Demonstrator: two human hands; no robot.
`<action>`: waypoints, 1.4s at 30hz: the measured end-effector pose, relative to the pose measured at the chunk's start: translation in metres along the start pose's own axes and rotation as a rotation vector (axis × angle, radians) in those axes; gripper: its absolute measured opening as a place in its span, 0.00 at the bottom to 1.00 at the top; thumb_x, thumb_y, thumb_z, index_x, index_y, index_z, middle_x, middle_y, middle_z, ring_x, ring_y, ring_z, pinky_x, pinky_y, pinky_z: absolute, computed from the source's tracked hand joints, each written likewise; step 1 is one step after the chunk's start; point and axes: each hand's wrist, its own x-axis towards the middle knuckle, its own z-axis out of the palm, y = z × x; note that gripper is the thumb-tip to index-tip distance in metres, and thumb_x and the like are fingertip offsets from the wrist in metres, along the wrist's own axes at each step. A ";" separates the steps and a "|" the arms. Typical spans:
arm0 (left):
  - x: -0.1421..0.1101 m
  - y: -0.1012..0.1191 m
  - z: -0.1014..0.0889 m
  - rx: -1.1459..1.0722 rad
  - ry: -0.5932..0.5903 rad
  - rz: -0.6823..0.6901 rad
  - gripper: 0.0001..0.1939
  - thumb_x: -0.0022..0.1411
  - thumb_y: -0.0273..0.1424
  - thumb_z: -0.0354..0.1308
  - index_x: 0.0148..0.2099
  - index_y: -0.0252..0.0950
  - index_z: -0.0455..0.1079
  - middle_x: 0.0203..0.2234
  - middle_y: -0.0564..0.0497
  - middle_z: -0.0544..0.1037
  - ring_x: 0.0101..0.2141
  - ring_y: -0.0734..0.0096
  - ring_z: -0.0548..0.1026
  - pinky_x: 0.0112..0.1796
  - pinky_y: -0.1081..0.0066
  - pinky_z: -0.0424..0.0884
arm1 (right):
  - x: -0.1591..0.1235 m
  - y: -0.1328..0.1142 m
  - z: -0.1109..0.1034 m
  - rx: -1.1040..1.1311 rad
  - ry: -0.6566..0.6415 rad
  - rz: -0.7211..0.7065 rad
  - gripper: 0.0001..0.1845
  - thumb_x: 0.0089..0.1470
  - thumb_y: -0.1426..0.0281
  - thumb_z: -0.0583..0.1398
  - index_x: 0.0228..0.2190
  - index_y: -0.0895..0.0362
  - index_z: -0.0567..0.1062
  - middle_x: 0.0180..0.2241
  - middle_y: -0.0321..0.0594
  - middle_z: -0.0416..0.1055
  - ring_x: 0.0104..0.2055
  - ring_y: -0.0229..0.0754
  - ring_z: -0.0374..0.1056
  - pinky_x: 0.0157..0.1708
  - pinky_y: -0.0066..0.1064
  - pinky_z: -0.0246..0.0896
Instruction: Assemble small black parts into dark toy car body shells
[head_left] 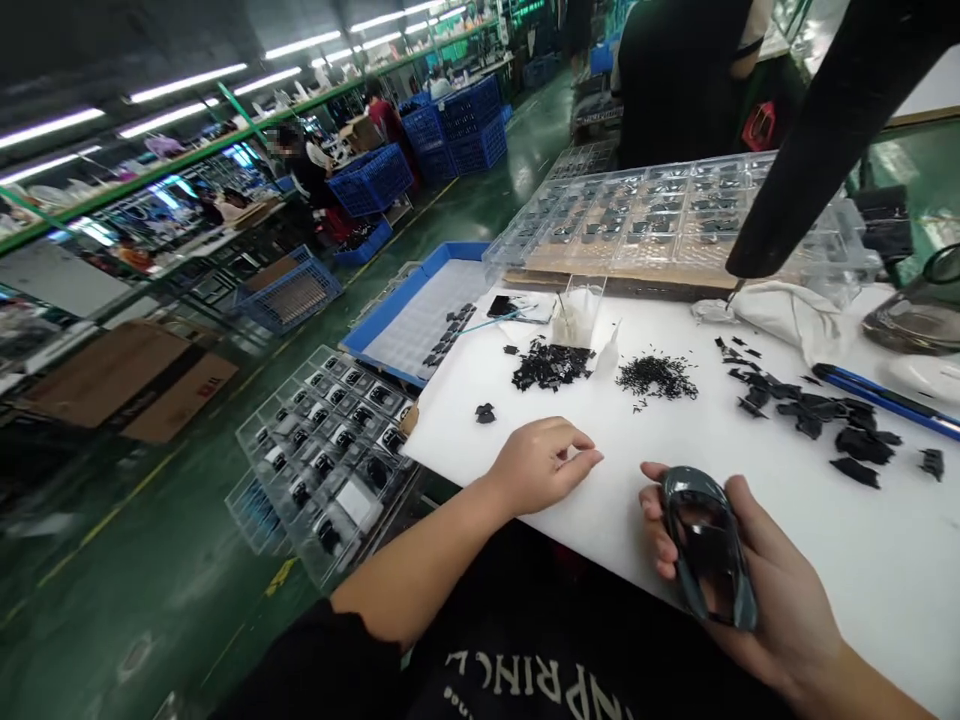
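Observation:
My right hand (780,580) is wrapped around a dark grey model car body (709,545), its glossy roof and window area facing up toward me. Thumb and fingers grip the car along its two sides, above the front edge of the white table (885,560). Over the table to the left, my left hand (541,465) is loosely curled, thumb and index fingertip slightly apart, with nothing visible between them. Near it lies a small black part (485,413). Beyond are a pile of flat black parts (551,365) and a heap of tiny black pieces (656,378).
Larger black parts (817,405) and a blue pen-like tool (885,398) lie on the right. Clear compartment trays (637,215) stand at the back; another tray (322,460) and a blue bin (420,310) are left. A dark tube (817,150) slants in from above. Several people work beyond.

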 end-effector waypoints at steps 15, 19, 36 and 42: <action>0.072 -0.037 -0.027 0.382 -0.086 -0.319 0.03 0.60 0.31 0.56 0.37 0.38 0.69 0.36 0.48 0.75 0.36 0.63 0.73 0.36 0.65 0.69 | 0.001 0.007 -0.012 0.010 -0.045 -0.010 0.24 0.62 0.52 0.53 0.47 0.55 0.76 0.33 0.43 0.70 0.27 0.43 0.65 0.28 0.34 0.68; 0.077 -0.039 -0.023 0.404 -0.137 -0.328 0.02 0.58 0.27 0.54 0.33 0.38 0.67 0.35 0.47 0.75 0.35 0.62 0.73 0.34 0.65 0.67 | 0.001 0.009 -0.011 0.009 -0.068 0.001 0.25 0.63 0.52 0.52 0.49 0.56 0.74 0.33 0.42 0.70 0.27 0.42 0.65 0.29 0.33 0.67; 0.074 -0.040 -0.024 0.440 -0.155 -0.308 0.03 0.59 0.28 0.53 0.32 0.38 0.66 0.35 0.46 0.75 0.37 0.60 0.73 0.36 0.64 0.68 | 0.002 0.010 -0.010 0.000 -0.077 -0.015 0.25 0.63 0.52 0.53 0.49 0.58 0.74 0.34 0.42 0.70 0.27 0.42 0.65 0.29 0.32 0.66; 0.071 -0.043 -0.025 0.384 -0.095 -0.276 0.04 0.60 0.27 0.52 0.32 0.38 0.65 0.34 0.47 0.75 0.35 0.62 0.73 0.36 0.65 0.68 | 0.001 0.010 -0.007 0.016 -0.087 -0.009 0.25 0.63 0.53 0.53 0.48 0.58 0.75 0.33 0.42 0.70 0.27 0.41 0.65 0.29 0.32 0.66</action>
